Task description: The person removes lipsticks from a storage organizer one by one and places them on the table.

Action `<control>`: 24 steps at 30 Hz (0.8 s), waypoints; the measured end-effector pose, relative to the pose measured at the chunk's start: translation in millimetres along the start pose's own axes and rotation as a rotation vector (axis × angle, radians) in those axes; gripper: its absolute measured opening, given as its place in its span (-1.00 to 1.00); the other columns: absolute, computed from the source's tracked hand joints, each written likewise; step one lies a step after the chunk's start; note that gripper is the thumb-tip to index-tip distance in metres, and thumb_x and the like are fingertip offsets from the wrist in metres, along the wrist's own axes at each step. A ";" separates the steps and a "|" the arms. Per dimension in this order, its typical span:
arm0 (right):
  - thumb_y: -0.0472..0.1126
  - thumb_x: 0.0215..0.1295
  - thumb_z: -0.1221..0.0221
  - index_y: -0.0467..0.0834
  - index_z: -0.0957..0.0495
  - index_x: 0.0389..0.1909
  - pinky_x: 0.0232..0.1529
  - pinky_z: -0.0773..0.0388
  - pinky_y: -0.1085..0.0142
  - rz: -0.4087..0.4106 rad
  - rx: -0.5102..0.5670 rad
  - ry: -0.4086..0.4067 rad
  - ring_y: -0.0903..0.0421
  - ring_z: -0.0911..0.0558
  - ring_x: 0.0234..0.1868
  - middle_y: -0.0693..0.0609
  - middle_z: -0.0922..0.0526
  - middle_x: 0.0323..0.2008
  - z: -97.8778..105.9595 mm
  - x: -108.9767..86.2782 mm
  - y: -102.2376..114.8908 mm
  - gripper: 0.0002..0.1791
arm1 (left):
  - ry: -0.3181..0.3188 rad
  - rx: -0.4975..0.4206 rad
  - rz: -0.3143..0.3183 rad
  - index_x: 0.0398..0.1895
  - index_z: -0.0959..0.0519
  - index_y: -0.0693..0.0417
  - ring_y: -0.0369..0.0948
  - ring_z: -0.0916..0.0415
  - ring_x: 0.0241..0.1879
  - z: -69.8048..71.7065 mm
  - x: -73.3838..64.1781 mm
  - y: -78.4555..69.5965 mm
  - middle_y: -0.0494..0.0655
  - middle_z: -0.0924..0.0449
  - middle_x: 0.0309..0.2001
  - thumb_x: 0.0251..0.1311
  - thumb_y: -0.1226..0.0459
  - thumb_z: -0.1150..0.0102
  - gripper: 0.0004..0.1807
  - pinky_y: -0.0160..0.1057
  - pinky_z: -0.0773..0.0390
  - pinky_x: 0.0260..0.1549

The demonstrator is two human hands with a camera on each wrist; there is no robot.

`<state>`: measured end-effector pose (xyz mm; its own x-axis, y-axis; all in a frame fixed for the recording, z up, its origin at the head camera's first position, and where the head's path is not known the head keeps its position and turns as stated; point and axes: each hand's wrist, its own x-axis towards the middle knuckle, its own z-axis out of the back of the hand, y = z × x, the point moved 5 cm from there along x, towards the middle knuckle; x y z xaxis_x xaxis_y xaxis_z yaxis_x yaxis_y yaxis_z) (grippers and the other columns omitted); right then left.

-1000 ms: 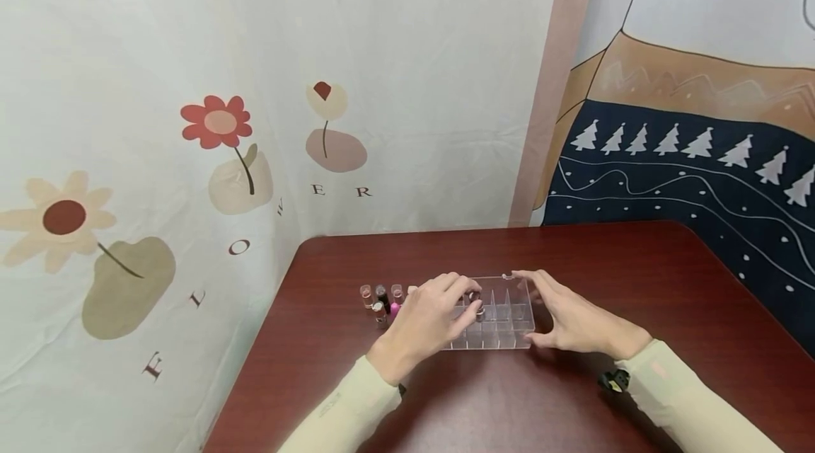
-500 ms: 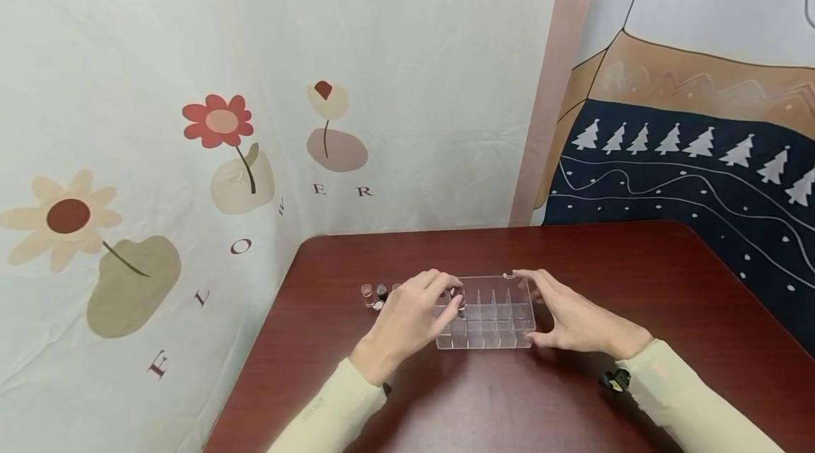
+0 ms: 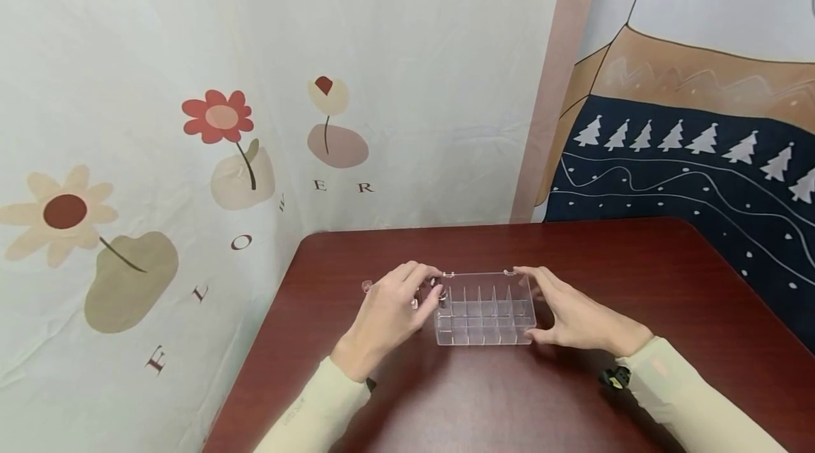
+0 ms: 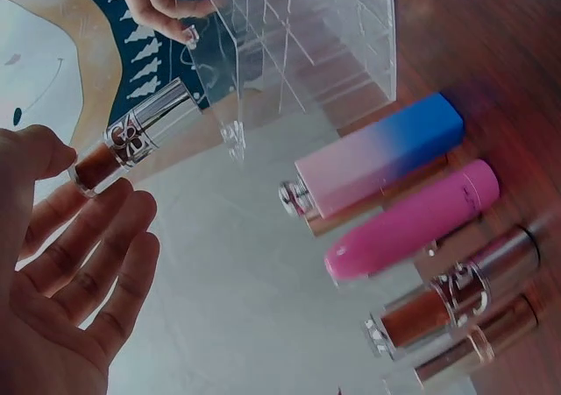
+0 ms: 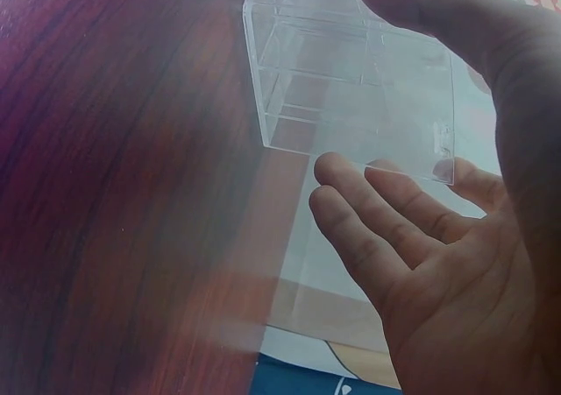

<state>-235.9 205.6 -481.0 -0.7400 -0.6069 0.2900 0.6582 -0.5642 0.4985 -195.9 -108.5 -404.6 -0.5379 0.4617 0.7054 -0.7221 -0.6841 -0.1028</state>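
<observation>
My left hand (image 3: 385, 308) pinches a lip gloss tube (image 4: 149, 128) between thumb and fingertips; the tube has a shiny silver part and a brownish-red part. In the head view it is at the left end of a clear divided organizer (image 3: 484, 333). My right hand (image 3: 579, 315) grips the organizer's right end, thumb at the front and fingers toward the back. Beside the organizer in the left wrist view lie a pink-and-blue lipstick (image 4: 381, 154), a bright pink tube (image 4: 412, 220) and a brown-red lip gloss (image 4: 421, 316).
Another brownish tube (image 4: 478, 347) lies at the end of that row. My left hand mostly hides the row in the head view. The reddish-brown wooden table (image 3: 496, 396) has its back edge against a patterned curtain (image 3: 414, 120).
My left hand has moved left with the lip gloss tube, from above the organizer's middle to its left end. More of the compartments show. My right hand stays in place.
</observation>
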 end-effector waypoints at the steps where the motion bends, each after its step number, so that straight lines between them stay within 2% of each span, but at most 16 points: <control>1: -0.27 0.12 -0.77 -0.17 -0.25 0.74 0.26 -0.87 0.08 -0.001 0.001 -0.001 -0.04 -0.85 0.18 -0.20 -0.60 0.37 0.2 0.0 0.0 0.23 | -0.004 -0.002 0.004 0.04 -0.78 0.02 -0.25 -0.71 -0.31 1.0 -0.7 1.4 -0.15 -0.78 -0.20 0.41 0.36 -0.52 -0.80 -0.43 -0.70 -0.32; 7: -0.27 0.15 -0.75 -0.14 -0.22 0.76 0.30 -0.86 0.10 -0.035 0.010 0.025 -0.03 -0.84 0.21 -0.18 -0.59 0.40 -1.1 0.0 -1.9 0.23 | -0.028 -0.017 0.030 0.02 -0.79 0.07 -0.27 -0.81 -0.28 8.0 -7.8 10.0 -0.12 -0.82 -0.17 0.41 0.38 -0.53 -0.81 -0.42 -0.79 -0.29; 14: -0.27 0.15 -0.74 -0.14 -0.23 0.76 0.28 -0.86 0.12 -0.027 0.023 0.014 -0.05 -0.84 0.19 -0.19 -0.59 0.39 -0.8 -1.2 -0.1 0.22 | -0.053 0.001 0.064 0.03 -0.79 0.08 -0.30 -0.66 -0.34 18.3 -18.6 20.0 -0.11 -0.79 -0.20 0.36 0.38 -0.58 -0.76 -0.38 -0.73 -0.35; 18: -0.29 0.13 -0.74 -0.17 -0.23 0.75 0.27 -0.87 0.12 -0.019 0.023 0.004 -0.06 -0.85 0.17 -0.20 -0.59 0.37 -0.9 -1.5 -0.1 0.23 | -0.060 0.012 0.091 0.03 -0.80 0.05 -0.30 -0.64 -0.32 21.5 -24.6 24.6 -0.13 -0.79 -0.19 0.37 0.36 -0.56 -0.78 -0.34 -0.71 -0.35; 24: -0.27 0.15 -0.74 -0.11 -0.21 0.76 0.29 -0.86 0.13 -0.033 0.029 0.021 -0.03 -0.84 0.19 -0.18 -0.59 0.40 -2.6 -0.6 -1.7 0.23 | -0.077 0.014 0.108 0.04 -0.81 0.04 -0.31 -0.64 -0.33 26.1 -33.3 30.1 -0.15 -0.79 -0.18 0.36 0.37 -0.54 -0.77 -0.38 -0.68 -0.36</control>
<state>-236.2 205.5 -484.2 -0.7579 -0.6003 0.2556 0.6290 -0.5682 0.5306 -188.4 -159.2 -412.8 -0.5767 0.3409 0.7424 -0.6557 -0.7353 -0.1717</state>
